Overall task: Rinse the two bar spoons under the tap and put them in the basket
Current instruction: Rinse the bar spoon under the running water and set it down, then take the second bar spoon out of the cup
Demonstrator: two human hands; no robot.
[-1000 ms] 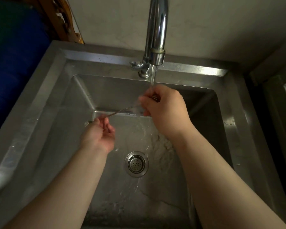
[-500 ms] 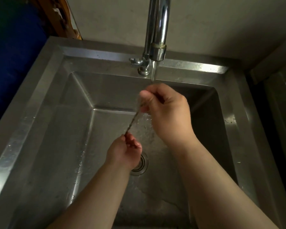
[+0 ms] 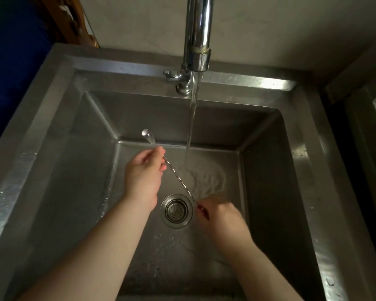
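Note:
A thin twisted bar spoon (image 3: 178, 179) stretches diagonally over the steel sink (image 3: 59, 118). Its bowl end (image 3: 148, 136) sticks out up-left of my left hand (image 3: 143, 177), which pinches the stem near that end. My right hand (image 3: 220, 216) pinches the stem's lower end beside the drain (image 3: 176, 210). The chrome tap (image 3: 199, 33) runs; its stream (image 3: 192, 118) falls just right of the spoon and lands on the sink floor. Only one spoon can be made out, and no basket is in view.
The sink has a wide flat rim on all sides, wet in places. A pale wall stands behind the tap. Dark blue fabric (image 3: 13, 61) and a wooden piece (image 3: 74, 22) sit at the upper left. A dark gap and another surface lie at the right.
Both hands have swapped places on the spoon: my right hand dropped from under the stream to beside the drain, my left hand rose, and the bowl end now points up-left, out of the water.

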